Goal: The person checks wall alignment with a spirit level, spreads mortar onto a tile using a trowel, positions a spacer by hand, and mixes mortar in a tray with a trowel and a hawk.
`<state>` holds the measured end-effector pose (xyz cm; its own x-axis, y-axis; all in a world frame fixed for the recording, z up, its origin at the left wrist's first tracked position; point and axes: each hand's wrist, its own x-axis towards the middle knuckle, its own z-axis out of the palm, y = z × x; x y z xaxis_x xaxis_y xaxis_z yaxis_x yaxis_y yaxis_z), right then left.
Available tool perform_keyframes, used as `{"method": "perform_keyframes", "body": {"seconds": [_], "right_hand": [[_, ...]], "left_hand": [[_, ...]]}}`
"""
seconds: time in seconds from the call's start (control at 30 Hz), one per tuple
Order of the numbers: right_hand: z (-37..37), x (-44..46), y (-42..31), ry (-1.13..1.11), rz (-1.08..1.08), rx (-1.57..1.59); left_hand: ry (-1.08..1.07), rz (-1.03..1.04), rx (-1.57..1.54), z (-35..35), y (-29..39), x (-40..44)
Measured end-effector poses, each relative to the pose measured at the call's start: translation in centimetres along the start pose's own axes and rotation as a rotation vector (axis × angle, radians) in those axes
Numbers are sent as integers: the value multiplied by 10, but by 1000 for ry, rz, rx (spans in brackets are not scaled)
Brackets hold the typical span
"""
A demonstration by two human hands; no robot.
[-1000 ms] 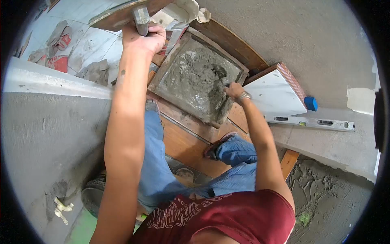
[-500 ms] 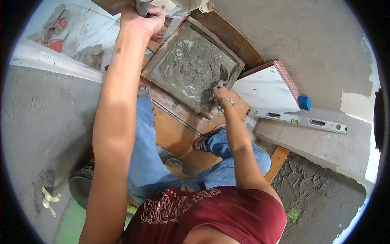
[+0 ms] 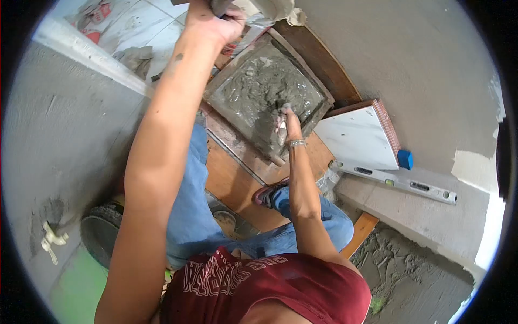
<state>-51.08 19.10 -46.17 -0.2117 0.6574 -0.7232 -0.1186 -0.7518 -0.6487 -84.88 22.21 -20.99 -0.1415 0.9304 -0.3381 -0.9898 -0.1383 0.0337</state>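
My left hand is at the top edge of the view, closed round the grey handle of a board that is mostly cut off. Below and right of it lies a square tray of wet grey mortar. My right hand is over the tray's lower right part, with its fingers wrapped round a trowel handle. The trowel's blade is in the mortar and mostly hidden.
White tiles lean right of the tray, beside a blue block. A spirit level rests on a ledge. A black bucket and a tap are at lower left. Wet mortar covers the lower right.
The board in my left hand has moved up, mostly out of view. My right hand has turned and moved left with the trowel, further over the mortar. The view has shifted.
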Motion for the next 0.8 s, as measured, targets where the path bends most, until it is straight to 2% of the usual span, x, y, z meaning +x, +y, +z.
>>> {"method": "perform_keyframes", "body": {"seconds": [0.07, 0.17, 0.2, 0.27, 0.3, 0.4, 0.43, 0.47, 0.53, 0.63, 0.73, 0.77, 0.8], "right_hand": [[19, -9, -3, 170, -224, -492], [12, 5, -28, 83, -181, -1568], [16, -2, -41, 53, -210, -1425], [25, -34, -44, -41, -219, -1149], [26, -30, -35, -64, -71, -870], [28, -13, -26, -17, 120, -485], [11, 5, -17, 27, 101, -537], [-6, 22, -9, 125, 23, -781], [-58, 69, 28, 351, -333, -1475], [-58, 34, 26, 349, -377, -1611], [-16, -1, 24, 240, -269, -1249], [7, -7, 18, 195, -289, -1221], [32, -8, 9, 152, -313, -1192]], "left_hand": [[-48, 3, 11, -25, 4, 19], [88, 7, 27, -23, 5, 33], [72, -70, 9, -29, 8, 37], [36, -74, -40, -26, 5, 33], [58, -66, -50, -27, 3, 28], [75, -45, -40, -14, -5, 26], [77, -38, -26, -14, -6, 27], [81, -31, -15, -14, -6, 27], [72, -41, -37, -13, -5, 23], [10, -64, -117, -21, 3, 34], [76, -79, -96, -19, 3, 42], [59, 3, -34, -10, -2, 34], [94, -13, -49, -12, -5, 33]]}}
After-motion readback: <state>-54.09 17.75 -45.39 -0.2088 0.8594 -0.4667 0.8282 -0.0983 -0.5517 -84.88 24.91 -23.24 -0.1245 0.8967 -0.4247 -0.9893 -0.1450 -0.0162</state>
